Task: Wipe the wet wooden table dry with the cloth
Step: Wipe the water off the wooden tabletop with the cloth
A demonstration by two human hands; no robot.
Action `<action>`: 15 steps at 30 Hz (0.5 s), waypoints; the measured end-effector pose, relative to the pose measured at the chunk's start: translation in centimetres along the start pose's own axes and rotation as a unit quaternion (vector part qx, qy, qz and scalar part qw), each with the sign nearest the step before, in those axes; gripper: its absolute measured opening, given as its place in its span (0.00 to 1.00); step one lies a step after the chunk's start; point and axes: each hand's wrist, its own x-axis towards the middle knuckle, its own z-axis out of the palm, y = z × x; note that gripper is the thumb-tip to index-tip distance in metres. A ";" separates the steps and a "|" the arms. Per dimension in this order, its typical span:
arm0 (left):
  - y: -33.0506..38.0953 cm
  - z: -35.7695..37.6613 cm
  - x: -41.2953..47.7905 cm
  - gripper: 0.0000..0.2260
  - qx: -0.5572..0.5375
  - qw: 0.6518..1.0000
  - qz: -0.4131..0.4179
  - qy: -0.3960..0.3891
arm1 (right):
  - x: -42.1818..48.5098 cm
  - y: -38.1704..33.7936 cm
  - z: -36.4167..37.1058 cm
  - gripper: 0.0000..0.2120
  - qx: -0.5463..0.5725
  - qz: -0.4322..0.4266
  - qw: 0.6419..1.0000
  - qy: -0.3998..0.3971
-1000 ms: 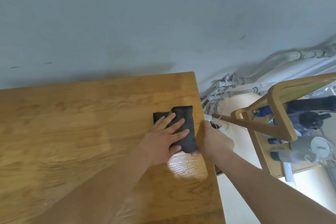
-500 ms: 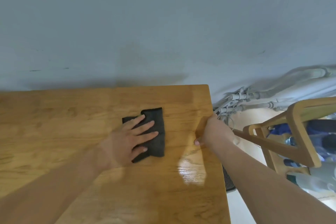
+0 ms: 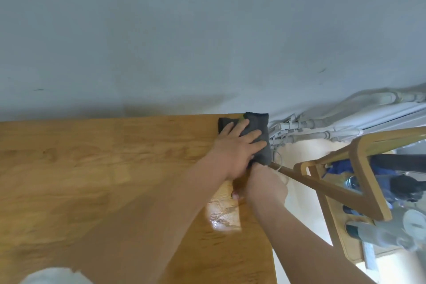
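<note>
Blurred white thing (image 3: 53, 276) at bottom left, can't tell what. Wooden table (image 3: 92, 180) fills the left and centre, against a grey wall (image 3: 207, 30). Shiny wet patch (image 3: 224, 217) near the table's right edge. Left hand (image 3: 237, 147) lies flat on the dark grey cloth (image 3: 259, 129), fingers spread, pressing down. The cloth sits at the table's far right corner, sticking out beyond the fingertips, and its right side looks to pass the edge. Right hand (image 3: 265, 184) is just nearer than the cloth, hooked over the right edge; thumb tip on top, fingers hidden. Pipes (image 3: 311, 127) and a wooden chair frame (image 3: 368, 168) are further right.
</note>
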 end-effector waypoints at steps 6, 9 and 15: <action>-7.8 -2.4 0.4 0.23 -0.010 0.997 -0.073 0.021 | 0.2 -0.5 -0.7 0.56 0.003 -0.006 0.999 -0.039; -7.9 -1.3 -0.9 0.23 -0.020 0.981 -0.179 0.071 | 0.2 -0.6 -0.8 0.58 0.001 -0.006 0.999 -0.031; -2.8 2.5 -7.8 0.24 0.025 0.999 0.026 0.023 | 0.0 -0.1 -0.1 0.58 -0.007 -0.027 1.000 0.003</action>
